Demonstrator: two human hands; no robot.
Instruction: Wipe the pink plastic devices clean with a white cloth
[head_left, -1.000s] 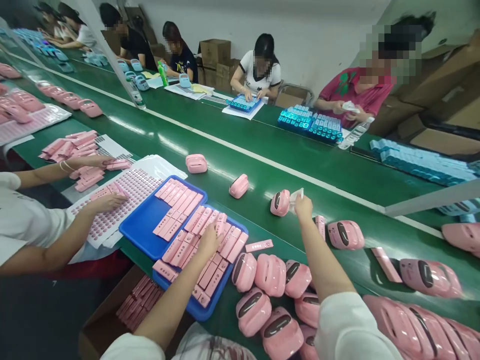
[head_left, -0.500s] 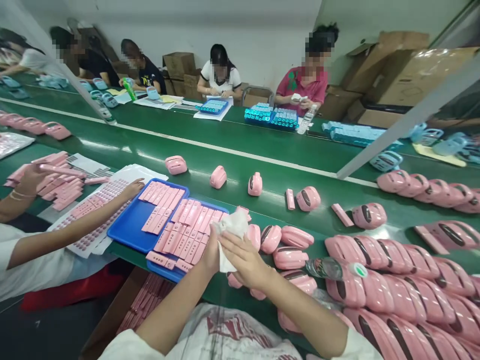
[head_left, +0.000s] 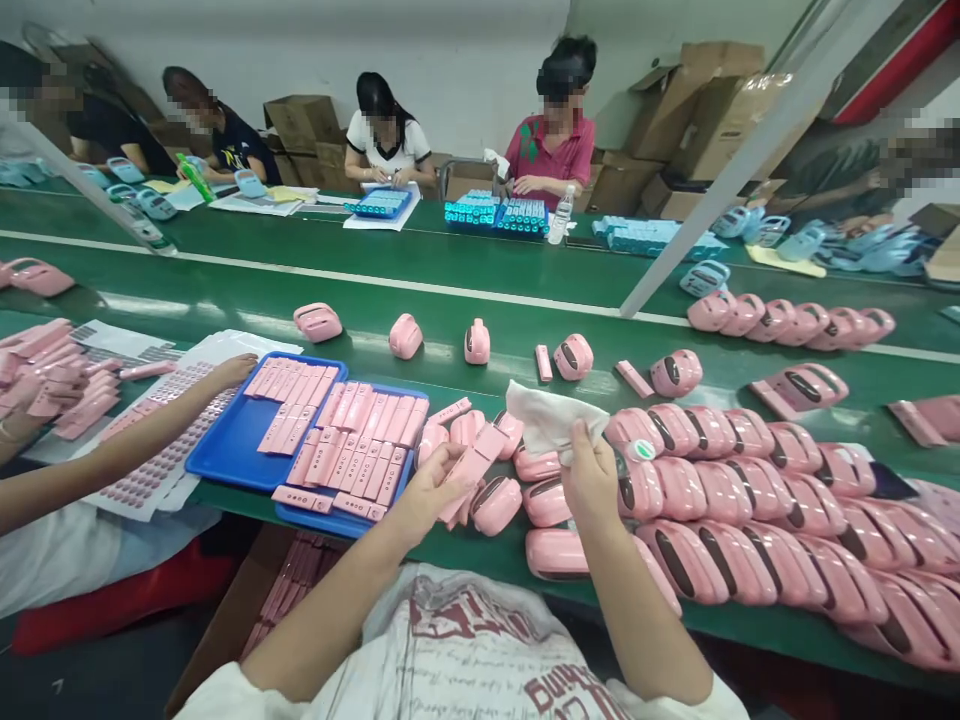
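Observation:
My left hand [head_left: 429,492] is closed on a flat pink plastic bar [head_left: 484,452], which it holds tilted above the bench. A white cloth [head_left: 553,418] hangs from my right hand [head_left: 592,472], pinched between thumb and fingers and spread out to the left. Below the bar lies a pink rounded housing [head_left: 496,505] with a dark window, among several others. Left of my left hand stands a blue tray [head_left: 289,515] filled with rows of pink bars bearing small dark holes. The cloth and the bar are apart.
Rows of pink housings [head_left: 739,480] crowd the bench at right. More housings and bars sit spaced along the green belt [head_left: 360,290]. At left a co-worker's arm [head_left: 150,440] reaches beside another blue tray [head_left: 232,450]. A slanted white post [head_left: 701,200] rises at right.
My hands have moved apart: the cloth, earlier pressed between both, is now in my right hand alone, and the pink bar shows in my left. The view has shifted right.

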